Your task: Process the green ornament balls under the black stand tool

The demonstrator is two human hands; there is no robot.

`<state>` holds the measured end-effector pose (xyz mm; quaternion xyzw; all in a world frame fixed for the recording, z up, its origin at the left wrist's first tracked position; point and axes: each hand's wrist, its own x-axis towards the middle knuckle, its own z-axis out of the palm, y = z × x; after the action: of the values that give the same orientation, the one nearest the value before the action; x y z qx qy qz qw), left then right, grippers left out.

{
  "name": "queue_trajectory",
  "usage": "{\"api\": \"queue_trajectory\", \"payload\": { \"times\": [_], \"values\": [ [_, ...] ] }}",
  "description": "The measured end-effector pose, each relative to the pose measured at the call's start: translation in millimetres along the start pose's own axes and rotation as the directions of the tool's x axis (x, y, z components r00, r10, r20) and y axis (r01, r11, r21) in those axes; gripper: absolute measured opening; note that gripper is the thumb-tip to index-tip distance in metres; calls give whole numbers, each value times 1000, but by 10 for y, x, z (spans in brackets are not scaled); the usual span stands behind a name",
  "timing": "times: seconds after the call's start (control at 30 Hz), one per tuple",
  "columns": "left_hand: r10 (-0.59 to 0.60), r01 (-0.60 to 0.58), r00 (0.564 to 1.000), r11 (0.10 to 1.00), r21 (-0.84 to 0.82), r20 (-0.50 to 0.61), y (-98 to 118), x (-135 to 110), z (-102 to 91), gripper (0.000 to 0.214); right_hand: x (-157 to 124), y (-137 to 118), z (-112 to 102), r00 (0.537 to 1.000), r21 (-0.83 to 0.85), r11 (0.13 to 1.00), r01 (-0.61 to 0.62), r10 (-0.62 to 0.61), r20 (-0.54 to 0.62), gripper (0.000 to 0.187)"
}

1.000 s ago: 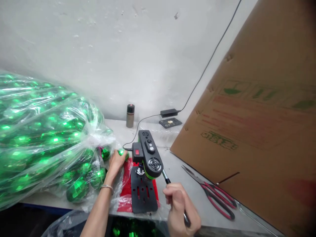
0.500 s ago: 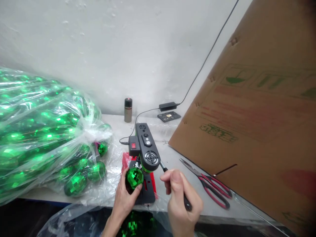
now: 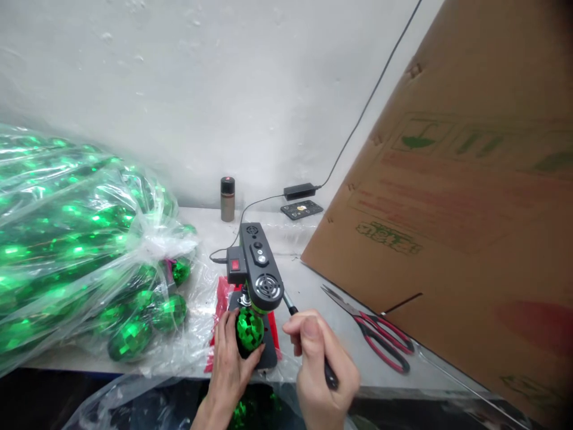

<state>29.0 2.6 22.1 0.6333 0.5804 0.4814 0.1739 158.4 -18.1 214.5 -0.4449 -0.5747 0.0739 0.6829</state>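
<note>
Low in the frame, right of centre, I see the right hand wrapped round a black handle; just left of centre, the left hand, half open, cups a faceted green ball. Beyond stands a black device, then a capped bottle.

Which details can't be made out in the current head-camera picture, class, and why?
In the head view:
Left side of green ball: covered by left hand.
Middle of black handle: hidden inside right hand.
Right side of cardboard box: cut off by picture edge.
Red mark on black cap: too small to read.
</note>
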Motion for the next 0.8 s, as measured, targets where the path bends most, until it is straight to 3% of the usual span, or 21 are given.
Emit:
{"api": "queue_trajectory", "payload": {
  "times": [0.2, 0.43, 0.63, 0.8],
  "values": [
    [-12, 11, 998, 1000, 13, 60, 77, 36, 74, 63, 23, -39, 7, 1000, -2, 1000, -3, 3, 6, 34],
    [-104, 115, 992, 976, -185, 68, -37, 69, 173, 70, 0, -3, 11, 1000, 12, 1000, -10, 10, 2, 33],
    [-242, 261, 963, 947, -185, 120, 107, 119, 162, 78, -81, 30, 7, 1000, 25, 1000, -5, 6, -26, 34],
    [-273, 298, 951, 935, -194, 148, 172, 156, 125, 79, -150, 111, 44, 997, 50, 998, 43, -40, -73, 33]
  ]
}}
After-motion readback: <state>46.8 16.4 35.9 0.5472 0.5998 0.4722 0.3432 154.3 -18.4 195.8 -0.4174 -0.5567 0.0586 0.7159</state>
